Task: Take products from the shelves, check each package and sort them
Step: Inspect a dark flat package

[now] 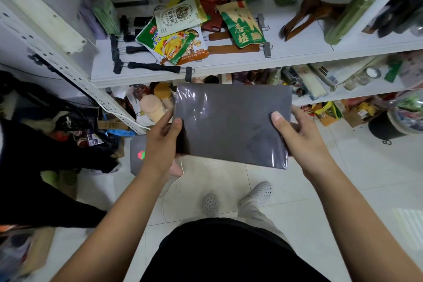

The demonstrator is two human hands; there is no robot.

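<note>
Holding a flat dark-grey pack (231, 123) in shiny clear wrap, with glare streaking across its top-left corner. The left grip (163, 142) is pinching the left edge, thumb on top, and the right grip (297, 135) is pinching the right edge the same way. The pack is hanging over the pale tiled floor (343, 178), in front of a white shelf (297, 52) that's carrying snack bags (242, 25) and hangers (148, 66).
</note>
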